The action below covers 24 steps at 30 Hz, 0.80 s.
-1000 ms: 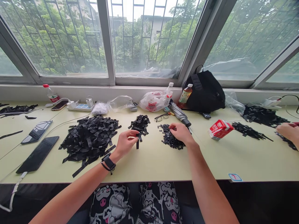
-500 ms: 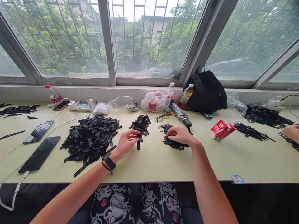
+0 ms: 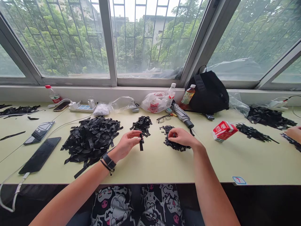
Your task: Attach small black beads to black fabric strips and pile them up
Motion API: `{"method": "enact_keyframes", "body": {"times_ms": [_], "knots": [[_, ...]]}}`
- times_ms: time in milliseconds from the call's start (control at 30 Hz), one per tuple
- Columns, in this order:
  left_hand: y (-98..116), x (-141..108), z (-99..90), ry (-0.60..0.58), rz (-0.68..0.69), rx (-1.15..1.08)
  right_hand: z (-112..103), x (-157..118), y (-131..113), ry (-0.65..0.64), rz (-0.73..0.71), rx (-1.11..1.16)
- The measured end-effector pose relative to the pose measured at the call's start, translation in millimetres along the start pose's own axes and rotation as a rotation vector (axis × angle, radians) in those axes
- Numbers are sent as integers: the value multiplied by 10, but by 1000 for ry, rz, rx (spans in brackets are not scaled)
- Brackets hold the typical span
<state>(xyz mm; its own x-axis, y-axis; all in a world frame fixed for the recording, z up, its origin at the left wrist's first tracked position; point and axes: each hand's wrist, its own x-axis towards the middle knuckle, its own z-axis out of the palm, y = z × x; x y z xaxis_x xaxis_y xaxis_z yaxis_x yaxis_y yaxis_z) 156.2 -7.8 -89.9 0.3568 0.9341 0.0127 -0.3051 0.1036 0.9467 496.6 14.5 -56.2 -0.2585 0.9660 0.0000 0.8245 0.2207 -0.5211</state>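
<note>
A black strip is pinched by the left hand; the right hand is curled over small black parts, its grip hidden. Many parts are left there, many strips in the large heap; whether the small heap is finished cannot be told

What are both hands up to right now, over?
Left hand: pinching black strip. Right hand: fingers in pile of small black pieces. Nothing visible blocking between hands.
</note>
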Motion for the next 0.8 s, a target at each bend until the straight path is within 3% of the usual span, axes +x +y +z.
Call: {"method": "enact_keyframes", "body": {"times_ms": [267, 433, 533, 700, 800], "knots": [[50, -14, -3, -78, -73, -97, 27, 21, 53, 49, 13, 40], [37, -27, 12, -100, -32, -47, 60, 52, -4, 214, -10, 176], [3, -37, 47, -57, 109, 110, 179, 80, -250, 246, -90, 414], [-24, -93, 143, -10, 455, 408, 532, 94, -781, 88, -236, 802], [-27, -133, 182, -15, 618, 559, 681, 83, -952, 3, -250, 920]]}}
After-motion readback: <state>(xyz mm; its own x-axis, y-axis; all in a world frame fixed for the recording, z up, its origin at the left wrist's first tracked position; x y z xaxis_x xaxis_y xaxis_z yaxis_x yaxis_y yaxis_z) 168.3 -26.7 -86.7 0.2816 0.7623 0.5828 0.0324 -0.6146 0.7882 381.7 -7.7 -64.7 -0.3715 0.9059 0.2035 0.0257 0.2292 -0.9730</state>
